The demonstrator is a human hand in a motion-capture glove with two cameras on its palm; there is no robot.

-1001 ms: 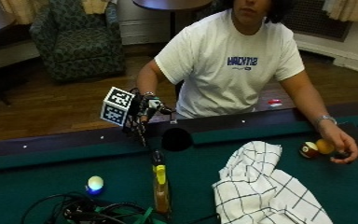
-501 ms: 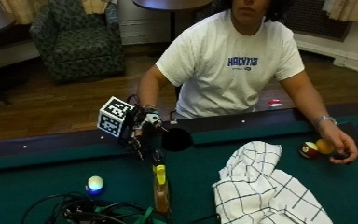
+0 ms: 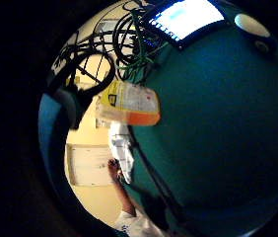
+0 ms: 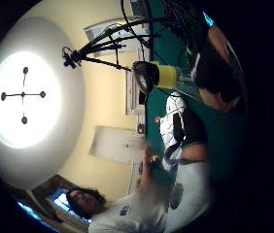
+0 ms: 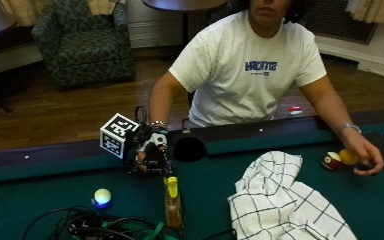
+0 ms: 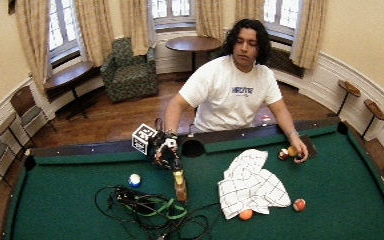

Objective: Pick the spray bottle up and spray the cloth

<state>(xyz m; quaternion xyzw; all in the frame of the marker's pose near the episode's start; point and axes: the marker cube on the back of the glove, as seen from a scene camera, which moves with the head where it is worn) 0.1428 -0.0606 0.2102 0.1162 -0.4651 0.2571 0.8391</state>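
Note:
The spray bottle (image 5: 173, 206) stands upright on the green felt, amber with a yellow nozzle (image 5: 172, 187). My gloved right hand (image 5: 151, 151) hangs just behind and above the nozzle, near the side pocket, fingers pointing down and loosely curled, holding nothing. The little finger side palm view shows the bottle (image 3: 126, 103) a short way off; the thumb side palm view catches its yellow nozzle (image 4: 168, 76). A white checked cloth (image 5: 282, 205) lies crumpled on the felt to the bottle's right. From the wide view, the hand (image 6: 165, 150) sits between the rail and the bottle (image 6: 179, 185).
The side pocket (image 5: 189, 148) opens beside my hand. A white ball (image 5: 102, 196) and a tangle of cables (image 5: 92, 227) lie left of the bottle. The bare left hand (image 5: 364, 152) rests by two balls (image 5: 332, 160) at the right. More balls (image 6: 245, 215) lie near the cloth.
My gloved hand has come down from above the rail onto the table side, closer to the bottle's nozzle. Bottle and cloth stay where they were.

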